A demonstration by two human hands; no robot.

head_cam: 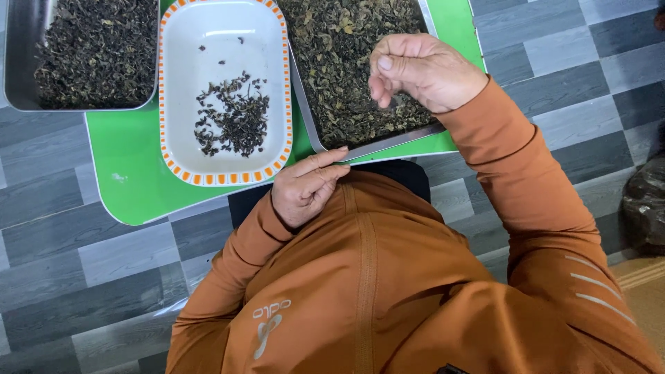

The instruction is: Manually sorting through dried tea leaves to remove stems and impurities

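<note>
The right hand [424, 70] hovers over the right metal tray [374, 147], its grip loosely curled with fingertips drawn together; whether a leaf is pinched between them I cannot tell. The left hand [306, 185] rests low against the orange jacket [388, 277], fingers half folded and holding nothing that shows, its index finger touching the near edge of the tray. That tray is full of dried dark green leaves [339, 62] spread in a thick layer. Just left of it stands a white dish [225, 163] with an orange-checked rim, rectangular with rounded corners; a small heap of darker sorted leaves [232, 118] lies in its middle, with a few stray bits toward its far end, and most of its floor is bare. Further left, at the top corner, a second metal tray [21, 55] holds another dense layer of dark leaves [97, 48]. All three containers sit on a bright green bench [131, 166], a low board with rounded corners and a pale edge, the trays overhanging its outline. Around it runs a floor [90, 256] of grey planks in lighter and darker shades. At the right edge a dark bag [644, 204] sits on the floor, well apart from the trays.
</note>
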